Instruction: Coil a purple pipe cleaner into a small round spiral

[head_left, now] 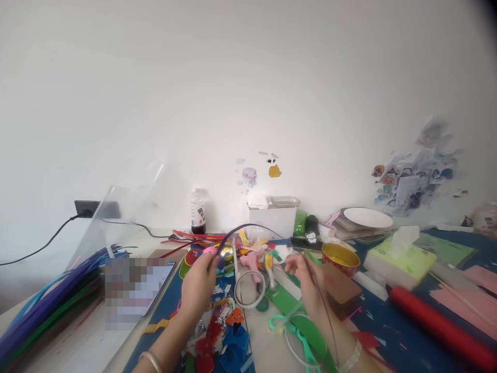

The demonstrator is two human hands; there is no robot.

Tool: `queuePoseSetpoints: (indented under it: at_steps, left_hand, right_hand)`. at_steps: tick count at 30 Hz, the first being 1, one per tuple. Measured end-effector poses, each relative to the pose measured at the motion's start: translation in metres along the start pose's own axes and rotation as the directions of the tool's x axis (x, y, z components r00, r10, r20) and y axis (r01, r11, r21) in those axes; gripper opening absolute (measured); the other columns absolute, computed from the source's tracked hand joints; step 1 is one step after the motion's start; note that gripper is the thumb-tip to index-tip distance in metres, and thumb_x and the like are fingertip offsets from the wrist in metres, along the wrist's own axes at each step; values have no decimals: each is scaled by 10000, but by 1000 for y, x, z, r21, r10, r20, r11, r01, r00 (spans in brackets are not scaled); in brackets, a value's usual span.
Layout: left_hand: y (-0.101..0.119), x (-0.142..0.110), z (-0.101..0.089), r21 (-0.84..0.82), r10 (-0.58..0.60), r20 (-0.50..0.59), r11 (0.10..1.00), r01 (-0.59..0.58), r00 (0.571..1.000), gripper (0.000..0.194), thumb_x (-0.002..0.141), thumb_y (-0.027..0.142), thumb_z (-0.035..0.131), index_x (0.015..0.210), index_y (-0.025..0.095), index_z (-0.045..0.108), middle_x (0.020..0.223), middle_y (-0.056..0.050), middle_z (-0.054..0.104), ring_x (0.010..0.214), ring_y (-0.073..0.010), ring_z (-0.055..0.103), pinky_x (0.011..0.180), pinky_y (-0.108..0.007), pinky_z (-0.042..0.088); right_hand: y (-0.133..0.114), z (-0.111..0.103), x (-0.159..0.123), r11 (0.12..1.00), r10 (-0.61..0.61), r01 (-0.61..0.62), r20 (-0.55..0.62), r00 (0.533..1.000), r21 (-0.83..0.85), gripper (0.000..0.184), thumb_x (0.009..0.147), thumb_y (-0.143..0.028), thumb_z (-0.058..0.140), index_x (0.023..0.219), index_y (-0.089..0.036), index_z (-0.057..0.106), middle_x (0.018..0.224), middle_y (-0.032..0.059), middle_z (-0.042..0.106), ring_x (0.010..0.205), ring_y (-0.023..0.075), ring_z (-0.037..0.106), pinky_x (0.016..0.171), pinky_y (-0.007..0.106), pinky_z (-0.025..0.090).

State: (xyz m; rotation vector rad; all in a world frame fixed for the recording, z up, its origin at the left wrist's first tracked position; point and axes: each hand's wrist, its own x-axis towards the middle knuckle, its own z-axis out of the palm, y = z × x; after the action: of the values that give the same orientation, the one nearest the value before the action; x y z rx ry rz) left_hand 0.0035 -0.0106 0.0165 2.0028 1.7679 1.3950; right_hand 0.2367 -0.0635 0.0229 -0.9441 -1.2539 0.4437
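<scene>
My left hand (200, 282) is closed in a pinch on a long dark purple strip (241, 226). The strip arches up and across to my right hand (306, 277), whose fingers are curled around it. Its thin tail hangs down along my right forearm. Below and between both hands lie a pink glue gun (251, 260), a white tape roll (237, 298) and a heap of coloured scraps (235, 344). Under my right wrist rest green-handled scissors (306, 346) and a green ribbon (283, 305).
Bundled purple and green strips (50, 305) lie left beside a phone or tablet (155, 285). A bottle (198, 215) and white box (272, 220) stand by the wall. To the right are a gold-lined tin (341, 256), a tissue pack (399, 261) and a red roll (438, 326).
</scene>
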Motion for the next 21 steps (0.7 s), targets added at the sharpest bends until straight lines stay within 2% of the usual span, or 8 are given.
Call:
queuePoseSetpoints:
  at_steps: [6, 11, 13, 15, 17, 18, 19, 21]
  left_hand:
    - [-2, 2, -3, -143, -89, -96, 987, 75, 991, 255, 778, 380, 464, 575, 228, 485, 545, 18, 512, 508, -162, 450, 456, -226, 252]
    - [-17, 8, -8, -387, -254, -171, 906, 172, 952, 255, 753, 413, 486, 597, 215, 520, 456, 38, 458, 435, -141, 408, 419, -230, 257]
    - [-24, 13, -9, -509, -322, -173, 838, 196, 931, 252, 732, 423, 502, 606, 205, 510, 428, 59, 417, 382, -116, 376, 388, -223, 260]
    - [-29, 17, -7, -625, -380, -169, 754, 199, 909, 248, 722, 435, 495, 638, 201, 493, 422, 83, 384, 336, -88, 338, 356, -212, 258]
    - [-31, 22, -6, -723, -426, -162, 665, 186, 890, 251, 728, 448, 466, 696, 199, 481, 432, 98, 378, 307, -68, 311, 332, -202, 257]
    - [-31, 24, -5, -762, -443, -158, 623, 176, 883, 254, 728, 451, 460, 720, 198, 478, 438, 102, 383, 300, -61, 306, 325, -196, 256]
    - [-31, 25, -5, -795, -455, -152, 584, 166, 877, 257, 722, 452, 470, 734, 195, 477, 441, 104, 390, 298, -55, 307, 321, -191, 256]
    - [-31, 25, -6, -840, -468, -133, 521, 151, 874, 259, 693, 439, 530, 739, 189, 484, 447, 102, 416, 303, -50, 327, 320, -184, 262]
  right_hand:
    - [3, -16, 20, 920, 170, -108, -135, 976, 376, 390, 791, -522, 488, 662, -167, 583, 566, 5, 552, 543, 135, 490, 563, 256, 407]
    - [2, -41, 34, 623, 229, -356, 273, 934, 696, 455, 781, -622, 414, 746, -219, 622, 567, -12, 563, 488, 126, 476, 606, 317, 444]
    - [-1, -44, 33, 629, 144, -409, 417, 897, 662, 495, 799, -634, 361, 799, -221, 635, 600, 5, 595, 491, 129, 487, 610, 325, 447]
    - [-7, -41, 29, 725, 61, -421, 559, 827, 545, 471, 797, -607, 409, 855, -201, 640, 719, 43, 642, 571, 141, 537, 643, 320, 451]
    - [-13, -30, 21, 845, 18, -396, 721, 693, 360, 405, 759, -527, 545, 953, -183, 633, 940, 81, 646, 712, 149, 576, 699, 298, 454]
    - [-16, -22, 16, 881, 5, -390, 821, 571, 267, 420, 725, -502, 598, 1004, -189, 626, 1019, 81, 629, 749, 147, 583, 716, 287, 458]
    - [-19, -13, 10, 905, -10, -380, 902, 431, 191, 468, 695, -505, 623, 1049, -200, 614, 1056, 76, 619, 774, 151, 592, 712, 276, 467]
    - [-22, 6, -4, 967, 3, -255, 997, 74, 16, 545, 685, -491, 630, 1149, -212, 567, 1132, 68, 589, 861, 172, 603, 746, 267, 471]
